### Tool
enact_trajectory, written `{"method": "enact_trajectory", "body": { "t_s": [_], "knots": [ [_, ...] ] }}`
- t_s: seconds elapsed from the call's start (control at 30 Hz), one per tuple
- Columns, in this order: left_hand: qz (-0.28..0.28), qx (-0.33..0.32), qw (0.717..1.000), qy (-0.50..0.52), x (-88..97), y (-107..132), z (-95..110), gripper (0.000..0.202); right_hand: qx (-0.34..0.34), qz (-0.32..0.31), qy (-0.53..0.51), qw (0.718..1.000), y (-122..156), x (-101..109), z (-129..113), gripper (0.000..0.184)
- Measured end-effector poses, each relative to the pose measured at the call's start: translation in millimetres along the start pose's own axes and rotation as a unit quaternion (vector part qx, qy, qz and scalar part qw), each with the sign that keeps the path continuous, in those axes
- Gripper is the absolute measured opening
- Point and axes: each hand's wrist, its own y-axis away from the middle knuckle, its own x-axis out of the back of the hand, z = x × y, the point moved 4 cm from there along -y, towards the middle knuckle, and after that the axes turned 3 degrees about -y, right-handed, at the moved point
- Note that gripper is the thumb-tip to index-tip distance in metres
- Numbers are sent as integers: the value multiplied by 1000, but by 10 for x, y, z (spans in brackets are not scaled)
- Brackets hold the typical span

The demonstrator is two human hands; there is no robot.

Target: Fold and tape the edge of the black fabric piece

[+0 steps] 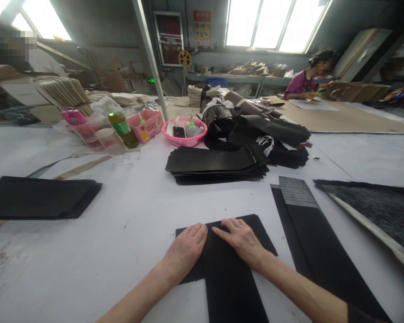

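A long black strip [234,287] of smooth, leather-like sheet lies lengthwise across a wider black piece [265,240] on the white table. My left hand [189,246] is at the strip's upper left edge, its fingers closed together on that edge; the thumb is mostly hidden. Resting on the strip's upper end, my right hand [243,242] has its fingers and thumb apart. To the right lie long black strips [309,233], one with a grey lined end. Beyond my hands sits a stack of black pieces [208,160].
At left is another black stack [40,197]. Dark textured material [377,211] lies at far right. A pink basin [184,140], a pink box [147,125], a bottle [123,130] and a heap of dark scraps [265,130] stand farther back. A co-worker [303,83] sits behind.
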Motion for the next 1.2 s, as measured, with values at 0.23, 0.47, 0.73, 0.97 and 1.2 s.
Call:
{"method": "enact_trajectory", "body": {
  "t_s": [0.23, 0.47, 0.73, 0.97, 1.2],
  "knots": [
    [16, 8, 1000, 12, 45, 50, -22, 40, -11, 3, -2, 1000, -2, -8, 1, 37],
    [-2, 30, 999, 17, 5, 195, -32, 43, -9, 3, -3, 1000, 2, -4, 7, 37],
    [-9, 191, 969, 157, 96, 137, -155, 46, 5, 10, 12, 1000, -23, 59, -40, 35],
    [-8, 95, 995, 13, 16, -155, 281, 33, 3, 1, -1, 1000, -13, 45, -40, 30],
    [-40, 84, 996, 8, -6, -158, 260, 30, 29, -27, 13, 999, -26, 80, -2, 28]
  ]
}}
